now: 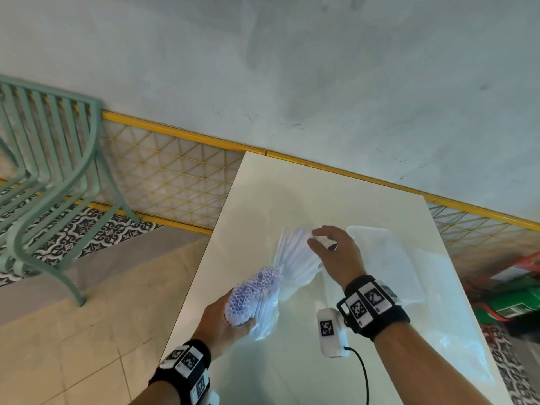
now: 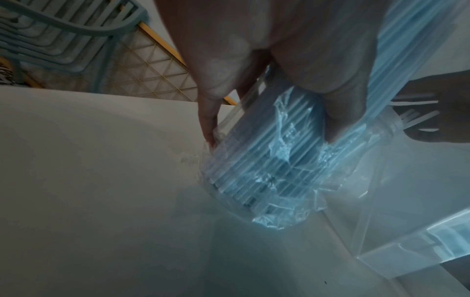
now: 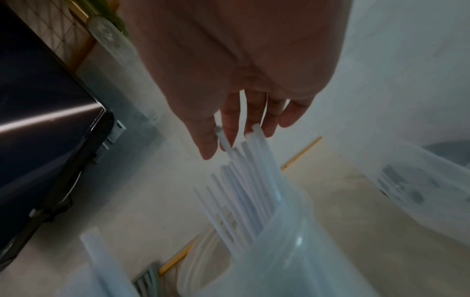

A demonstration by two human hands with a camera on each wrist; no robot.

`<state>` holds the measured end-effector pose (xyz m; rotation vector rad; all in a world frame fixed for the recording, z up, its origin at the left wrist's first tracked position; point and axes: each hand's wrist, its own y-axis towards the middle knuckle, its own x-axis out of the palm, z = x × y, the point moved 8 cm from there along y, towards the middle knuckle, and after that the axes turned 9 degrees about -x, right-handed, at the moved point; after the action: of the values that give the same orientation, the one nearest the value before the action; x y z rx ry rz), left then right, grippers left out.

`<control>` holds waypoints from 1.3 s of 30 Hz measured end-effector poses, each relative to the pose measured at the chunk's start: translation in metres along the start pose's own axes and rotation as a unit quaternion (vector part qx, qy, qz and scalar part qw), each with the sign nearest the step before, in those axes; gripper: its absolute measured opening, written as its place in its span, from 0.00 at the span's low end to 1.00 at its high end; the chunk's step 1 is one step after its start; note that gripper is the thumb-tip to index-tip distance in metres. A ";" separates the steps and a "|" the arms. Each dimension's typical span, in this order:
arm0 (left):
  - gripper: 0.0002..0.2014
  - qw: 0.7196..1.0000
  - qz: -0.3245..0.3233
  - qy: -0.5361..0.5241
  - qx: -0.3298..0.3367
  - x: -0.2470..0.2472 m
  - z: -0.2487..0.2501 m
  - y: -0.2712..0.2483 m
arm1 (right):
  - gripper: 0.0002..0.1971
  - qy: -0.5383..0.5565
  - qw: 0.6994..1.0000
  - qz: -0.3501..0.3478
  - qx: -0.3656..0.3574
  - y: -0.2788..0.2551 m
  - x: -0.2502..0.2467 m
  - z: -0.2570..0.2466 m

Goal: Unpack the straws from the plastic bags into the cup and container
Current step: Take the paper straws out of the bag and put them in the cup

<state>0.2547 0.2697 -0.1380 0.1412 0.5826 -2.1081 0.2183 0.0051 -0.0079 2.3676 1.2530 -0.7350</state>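
Roughly midway: L hand (image 1: pixel 225 315) gripping bagged straws (image 1: pixel 251 290) nr table's (image 1: pixel 263 369) left edge, R hand (image 1: pixel 336 255) loose-fingered above cup (image 3: pixel 287 251), partly filled.

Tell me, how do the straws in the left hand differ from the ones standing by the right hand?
The bundle of straws gripped by the left hand is packed tight, with a plastic bag round it; the straws in the cup are bare and fan out loosely. The bundle is held tilted over the table; the others stand in the cup, their tips at the right hand fingertips. Both look pale and translucent.
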 end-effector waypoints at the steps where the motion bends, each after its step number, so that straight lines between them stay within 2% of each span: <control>1: 0.26 1.000 -0.001 -0.001 -0.001 0.000 0.000 0.000 | 0.11 -0.011 1.000 -0.007 0.002 -0.001 0.002 0.003; 15: 0.26 1.000 -0.007 -0.004 0.008 0.000 -0.001 0.001 | 0.04 -0.063 0.998 -0.001 0.006 0.003 0.010 0.004; 24: 0.26 1.000 -0.014 -0.012 0.018 0.003 0.001 0.001 | 0.04 -0.050 0.998 0.048 0.011 0.000 0.004 -0.001; 31: 0.26 1.000 -0.009 -0.010 0.012 0.000 -0.004 0.002 | 0.08 -0.026 0.998 0.060 0.004 0.008 0.017 0.003; 37: 0.26 1.000 -0.009 -0.009 0.011 0.001 -0.003 0.003 | 0.12 -0.069 0.996 0.031 -0.050 0.009 0.019 -0.004; 39: 0.26 1.000 -0.009 -0.008 0.009 0.001 -0.003 0.002 | 0.16 -0.063 0.995 0.034 -0.067 0.003 0.017 -0.006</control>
<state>0.2557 0.2695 -0.1417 0.1286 0.5572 -2.1298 0.2304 0.0182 -0.0130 2.2082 1.1265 -0.7416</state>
